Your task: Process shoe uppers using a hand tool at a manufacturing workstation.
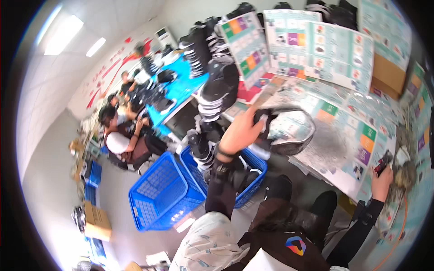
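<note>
My left hand (244, 133) is closed on the near end of a black shoe (289, 147), holding it over the left edge of the worktable (361, 126). The shoe is blurred, and a pale patterned oval (291, 126) shows on its upturned side. Farther right, my right hand (382, 183) wraps around a small black-and-red hand tool (384, 161) near the table's right side. Its exact kind is too small to make out. Dark grey smudges mark the printed sheets beside the shoe.
Two blue plastic baskets (158, 192) stand on the floor at left, one with black-and-white shoes. Shoe stacks (217, 86) rise behind my left hand. Printed boards (339, 52) wall the table's back. An orange hose (402, 226) curves at right. Several people (129, 140) sit at a blue-topped table.
</note>
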